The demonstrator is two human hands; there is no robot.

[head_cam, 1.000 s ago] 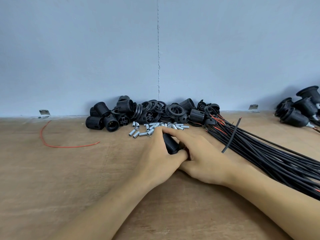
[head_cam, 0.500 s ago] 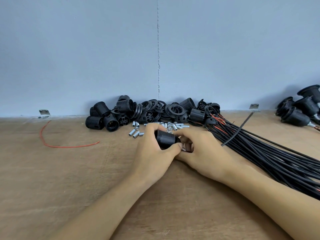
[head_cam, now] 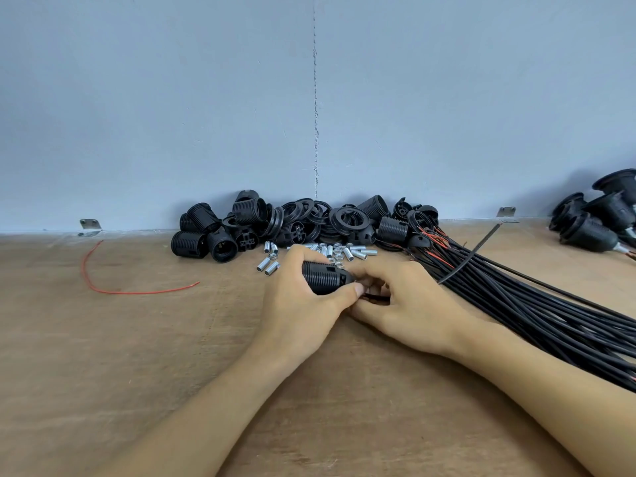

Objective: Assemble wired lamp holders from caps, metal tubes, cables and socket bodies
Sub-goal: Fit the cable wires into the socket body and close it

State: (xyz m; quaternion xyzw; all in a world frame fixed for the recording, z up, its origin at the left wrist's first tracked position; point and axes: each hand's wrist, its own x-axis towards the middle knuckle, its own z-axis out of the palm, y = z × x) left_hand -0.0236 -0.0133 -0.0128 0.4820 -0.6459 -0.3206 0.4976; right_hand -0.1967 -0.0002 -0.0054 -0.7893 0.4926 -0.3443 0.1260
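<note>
Centre frame: left hand [head_cam: 303, 304] grips a black threaded socket body [head_cam: 325, 277], fingers and thumb curled round it, just above the wooden table [head_cam: 137, 356]. Right hand [head_cam: 413, 304] touches the left, fingers curled on a black cable [head_cam: 375, 297] at the socket's right end. Metal tubes [head_cam: 358, 253] lie just behind the hands. Pile of socket parts [head_cam: 247, 225] sits against the wall. Cable bundle [head_cam: 537, 311] at right. Red wire [head_cam: 103, 289] at left.

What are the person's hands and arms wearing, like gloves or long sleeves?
Nothing that shows. The left hand and right hand have no gloves and no rings in view. Neither wrist has a watch or bracelet. Both forearms are bare down to the picture's edge, so no sleeve shows.
</note>
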